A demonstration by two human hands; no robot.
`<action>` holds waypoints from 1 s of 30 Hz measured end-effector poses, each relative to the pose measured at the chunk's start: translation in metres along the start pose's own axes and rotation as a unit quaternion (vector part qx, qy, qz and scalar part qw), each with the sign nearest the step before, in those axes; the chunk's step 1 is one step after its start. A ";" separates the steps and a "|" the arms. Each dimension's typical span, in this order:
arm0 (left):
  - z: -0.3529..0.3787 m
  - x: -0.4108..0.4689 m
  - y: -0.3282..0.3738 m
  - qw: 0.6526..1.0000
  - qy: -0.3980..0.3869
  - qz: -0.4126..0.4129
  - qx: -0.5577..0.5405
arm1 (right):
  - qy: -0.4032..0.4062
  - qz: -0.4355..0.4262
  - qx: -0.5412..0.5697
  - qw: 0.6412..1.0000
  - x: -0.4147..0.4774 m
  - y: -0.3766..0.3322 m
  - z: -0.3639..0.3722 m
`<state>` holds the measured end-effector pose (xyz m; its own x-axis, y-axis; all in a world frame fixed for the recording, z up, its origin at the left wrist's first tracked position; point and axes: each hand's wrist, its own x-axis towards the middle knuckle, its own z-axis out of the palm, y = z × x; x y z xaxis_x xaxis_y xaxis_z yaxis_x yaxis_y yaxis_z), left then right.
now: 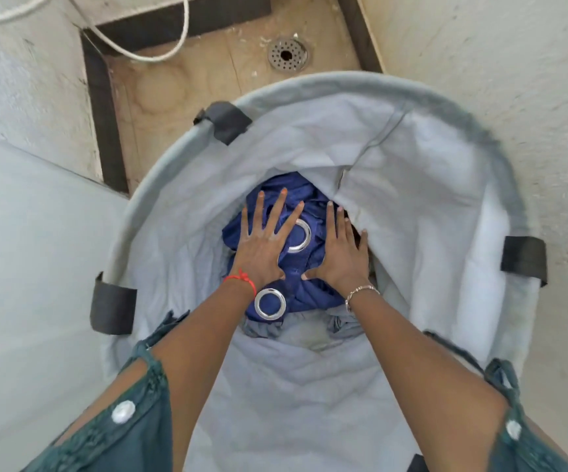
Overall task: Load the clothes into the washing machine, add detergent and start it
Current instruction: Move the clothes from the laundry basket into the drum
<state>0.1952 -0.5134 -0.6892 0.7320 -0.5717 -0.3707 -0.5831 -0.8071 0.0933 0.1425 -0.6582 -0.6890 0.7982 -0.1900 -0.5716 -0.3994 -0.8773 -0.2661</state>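
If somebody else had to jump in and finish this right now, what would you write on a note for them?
Left hand: open, fingers spread, over the blue cloth, no grip yet.
Right hand: open, beside it over the same cloth.
The blue cloth, with metal rings, lies deep in the hamper; grey cloth shows under it.
Done: nothing loaded, as far as this view shows.
Left: lift the clothes out, load them, add detergent, start. No detergent in view.
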 end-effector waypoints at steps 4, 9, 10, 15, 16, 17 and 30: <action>0.012 0.001 -0.001 0.987 -0.014 0.007 -0.160 | 0.041 0.016 0.020 0.999 0.008 -0.007 0.010; 0.027 -0.005 0.007 0.985 0.019 0.014 -0.171 | 0.050 0.018 -0.032 0.998 0.015 -0.018 0.010; 0.027 -0.006 0.007 0.987 0.019 0.016 -0.157 | 0.056 0.011 -0.052 0.997 0.015 -0.020 0.011; 0.009 -0.026 0.012 0.999 0.025 0.000 -0.048 | 0.129 -0.012 -0.053 0.990 0.006 -0.031 -0.001; 0.007 -0.031 0.011 0.999 0.035 -0.003 -0.024 | 0.133 -0.019 -0.047 0.990 0.003 -0.033 -0.008; 0.002 -0.035 0.011 0.999 0.042 -0.015 -0.027 | 0.139 -0.026 -0.035 0.989 0.000 -0.035 -0.015; -0.148 -0.131 0.062 0.966 0.109 0.055 -0.229 | 0.249 -0.035 0.216 0.943 -0.146 -0.049 -0.125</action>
<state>0.1153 -0.5110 -0.4983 0.7605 -0.6349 -0.1360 -0.4808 -0.6914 0.5392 0.1013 -0.6426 -0.4957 0.8993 -0.4166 -0.1332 -0.3985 -0.6548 -0.6423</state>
